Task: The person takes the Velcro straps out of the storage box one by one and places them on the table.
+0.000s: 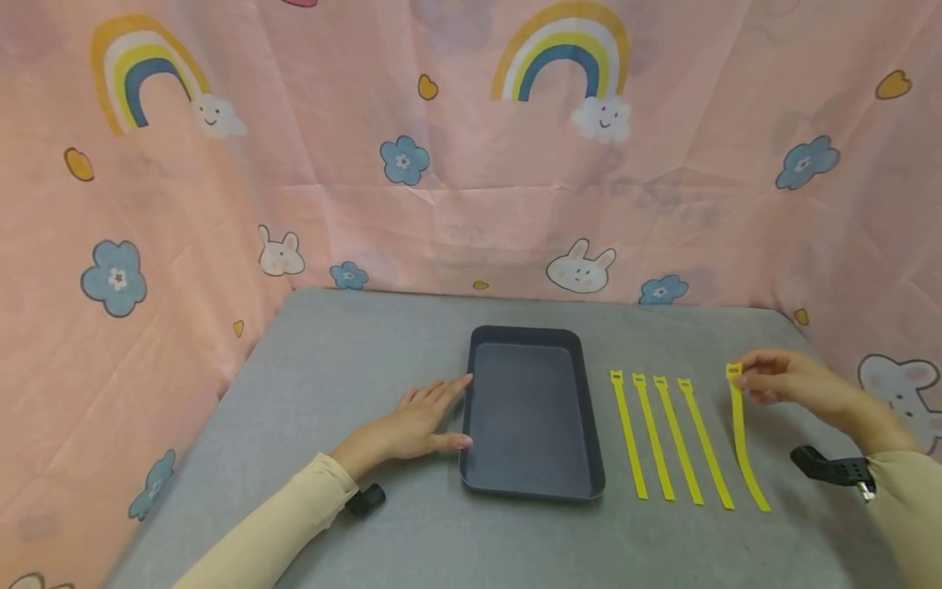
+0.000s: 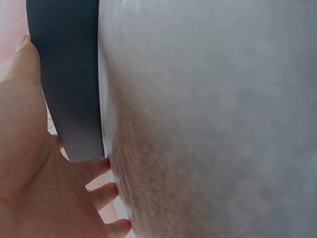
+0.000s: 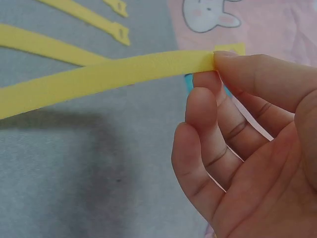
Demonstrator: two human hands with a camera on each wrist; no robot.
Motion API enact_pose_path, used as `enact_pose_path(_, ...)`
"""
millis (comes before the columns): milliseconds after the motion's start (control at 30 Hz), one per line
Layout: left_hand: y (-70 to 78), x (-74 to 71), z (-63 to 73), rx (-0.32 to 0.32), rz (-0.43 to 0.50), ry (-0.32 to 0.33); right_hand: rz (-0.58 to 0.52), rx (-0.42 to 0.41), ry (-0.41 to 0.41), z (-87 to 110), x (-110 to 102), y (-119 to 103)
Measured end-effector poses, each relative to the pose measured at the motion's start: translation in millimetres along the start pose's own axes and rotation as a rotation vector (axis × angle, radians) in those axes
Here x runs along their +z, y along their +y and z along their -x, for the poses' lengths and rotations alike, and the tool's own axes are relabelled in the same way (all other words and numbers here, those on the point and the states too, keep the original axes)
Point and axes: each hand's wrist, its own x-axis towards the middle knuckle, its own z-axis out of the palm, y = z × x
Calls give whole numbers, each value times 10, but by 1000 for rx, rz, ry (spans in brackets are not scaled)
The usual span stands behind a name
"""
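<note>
In the head view a dark grey rectangular tray point(image 1: 530, 483) lies on the table. My left hand point(image 1: 412, 425) touches its left wall with spread fingers; the left wrist view shows thumb and fingertips against the tray's outer side point(image 2: 72, 74). At the right, my right hand point(image 1: 791, 380) pinches a yellow hook-and-loop cable tie point(image 1: 739, 433) just below its slotted head, between thumb and finger. Its strap point(image 3: 124, 72) bends down toward the table in the right wrist view. Several matching yellow cable ties point(image 1: 666, 438) lie side by side between the tray and that hand.
The grey table point(image 1: 368, 343) is bordered by a pink printed curtain point(image 1: 471, 221) at the back and both sides. Black wrist-camera mounts show at the left wrist point(image 1: 365, 499) and the right wrist point(image 1: 832, 468).
</note>
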Motion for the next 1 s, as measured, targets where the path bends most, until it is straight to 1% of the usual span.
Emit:
enact_pose_path(133,0,-2,3,-5,-1,-2,0,7,-5,-38,74,67)
enact_pose_path(233,0,-2,7,-4,-3,-2,23,24,-2,-75,127,107)
enact_pose_path(333,-1,-4,9,-3,2,-1,38,47,18,-116,169,121)
enact_pose_path(633,-11,3,1,4,-6,2,84,80,70,-187,248,103)
enact_pose_path(800,-3,-2,4,5,-3,0,119,89,82,-212,287,102)
enact_pose_path(1000,0,-10,12,2,1,-4,149,80,100,-260,314,179)
